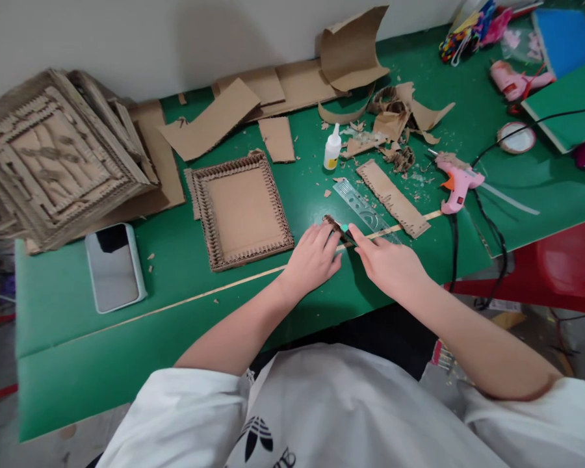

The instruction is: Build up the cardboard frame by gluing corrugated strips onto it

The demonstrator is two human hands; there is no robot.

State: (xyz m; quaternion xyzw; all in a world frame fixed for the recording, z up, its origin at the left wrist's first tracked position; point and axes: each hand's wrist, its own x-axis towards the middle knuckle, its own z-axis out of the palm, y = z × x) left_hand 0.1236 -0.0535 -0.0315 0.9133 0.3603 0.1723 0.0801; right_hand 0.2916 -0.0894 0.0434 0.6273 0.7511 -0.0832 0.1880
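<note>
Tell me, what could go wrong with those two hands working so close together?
The right hand holds what looks like a small cutter right against the left hand, which pins a cardboard scrap; a slip might cut that hand. The glue gun lies near the table edge with its cord hanging off, so a snag could pull it down.

On my feed I see a phone [113, 266] lying flat on the green table [68, 312], left of a flat cardboard frame [241, 209]. A stack of cardboard frames [53, 156] sits at far left. A white glue bottle [332, 148] stands upright beyond the frame, and a pink glue gun [455, 182] lies to the right.
</note>
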